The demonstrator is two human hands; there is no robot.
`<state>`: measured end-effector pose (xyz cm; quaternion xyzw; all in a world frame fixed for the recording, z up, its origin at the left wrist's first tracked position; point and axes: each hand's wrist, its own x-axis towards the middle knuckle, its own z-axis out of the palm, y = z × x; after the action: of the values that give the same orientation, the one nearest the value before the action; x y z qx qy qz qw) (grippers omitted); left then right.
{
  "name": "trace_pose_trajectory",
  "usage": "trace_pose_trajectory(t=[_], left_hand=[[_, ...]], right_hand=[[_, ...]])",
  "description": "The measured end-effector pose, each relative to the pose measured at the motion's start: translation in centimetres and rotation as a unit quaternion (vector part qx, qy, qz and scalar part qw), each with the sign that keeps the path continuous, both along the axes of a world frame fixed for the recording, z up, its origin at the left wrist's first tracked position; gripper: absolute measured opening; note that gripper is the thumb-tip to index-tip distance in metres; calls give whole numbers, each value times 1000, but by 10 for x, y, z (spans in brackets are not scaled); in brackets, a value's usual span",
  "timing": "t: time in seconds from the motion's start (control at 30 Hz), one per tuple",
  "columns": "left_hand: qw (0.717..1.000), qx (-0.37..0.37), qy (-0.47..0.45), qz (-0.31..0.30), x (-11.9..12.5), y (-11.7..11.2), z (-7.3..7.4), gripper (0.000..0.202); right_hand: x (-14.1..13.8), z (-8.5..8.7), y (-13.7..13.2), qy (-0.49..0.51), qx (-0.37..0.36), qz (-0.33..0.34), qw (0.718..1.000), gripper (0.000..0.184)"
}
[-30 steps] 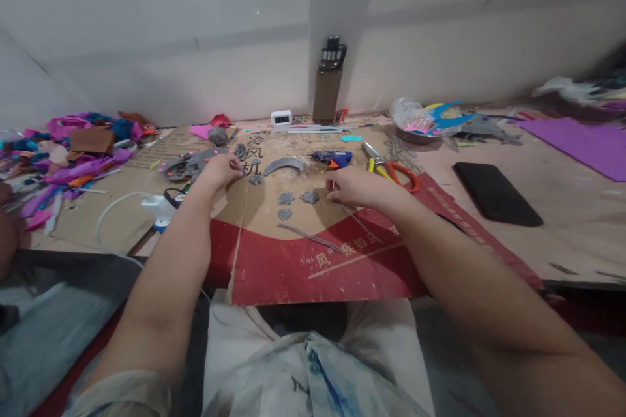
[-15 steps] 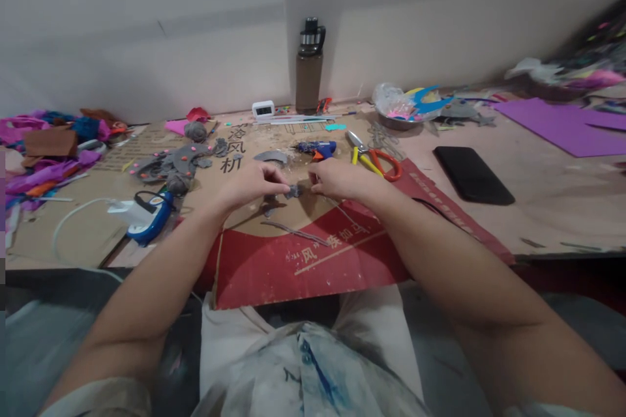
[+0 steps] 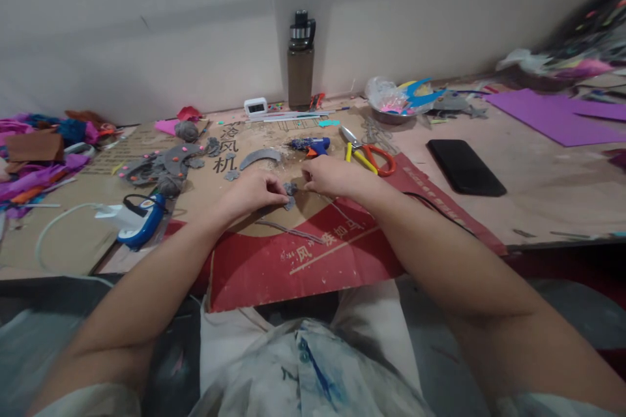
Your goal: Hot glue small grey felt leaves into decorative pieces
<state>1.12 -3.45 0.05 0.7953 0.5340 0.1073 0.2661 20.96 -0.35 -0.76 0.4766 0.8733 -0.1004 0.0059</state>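
My left hand [image 3: 261, 192] is closed, with thumb and forefinger pinched at a small grey felt-like piece [image 3: 290, 190] just over the cardboard. To the right of that piece, my right hand [image 3: 330, 176] has its fingers curled together; whatever is between them is too small to make out. A curved grey strip [image 3: 261, 156] lies beyond the left hand, and a small grey scrap [image 3: 231, 175] is beside it. Behind the right hand rests a blue glue gun [image 3: 313, 144]. Thin grey strips [image 3: 291, 230] lie nearer to me on the red printed part of the cardboard [image 3: 274, 273].
Scissors with red and yellow handles [image 3: 372, 159] and a black phone [image 3: 466, 167] lie to the right. A bottle [image 3: 300, 71] stands by the wall. Grey pieces with pink dots [image 3: 161, 166], a blue-and-white plug block [image 3: 141, 221] and coloured scraps [image 3: 42, 146] occupy the left.
The left hand has shifted slightly down and left relative to the right hand. More of the grey piece and of the curved strip now shows. The view has moved a little.
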Motion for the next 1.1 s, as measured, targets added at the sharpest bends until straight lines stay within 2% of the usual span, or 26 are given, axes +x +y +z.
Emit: trace_pose_trajectory(t=[0.27, 0.4, 0.5, 0.6, 0.7, 0.8, 0.9, 1.0, 1.1], left_hand=[[1000, 10, 4, -8, -1, -1, 1, 18], [997, 41, -33, 54, -10, 4, 8, 25], [983, 124, -49, 128, -31, 15, 13, 28], [965, 175, -47, 190, -63, 28, 17, 26], [954, 171, -16, 246, -95, 37, 19, 19], [951, 127, 19, 282, -113, 42, 16, 14], [957, 110, 41, 265, -117, 46, 10, 9], [971, 111, 27, 212, -114, 48, 4, 12], [984, 81, 32, 156, -110, 49, 1, 21]], right_hand=[[-1, 2, -3, -5, -6, -5, 1000, 16], [0, 1, -1, -1, -15, -5, 1000, 16], [2, 4, -1, 11, -20, -2, 1000, 14], [4, 11, -4, 11, -25, -10, 1000, 17], [4, 18, -8, 1, -18, -17, 1000, 20], [3, 20, -10, 2, -12, -24, 1000, 20], [2, 18, -9, 14, -7, -30, 999, 19], [2, 15, -8, 27, 2, -30, 999, 17], [3, 13, -7, 25, 4, -26, 999, 16]])
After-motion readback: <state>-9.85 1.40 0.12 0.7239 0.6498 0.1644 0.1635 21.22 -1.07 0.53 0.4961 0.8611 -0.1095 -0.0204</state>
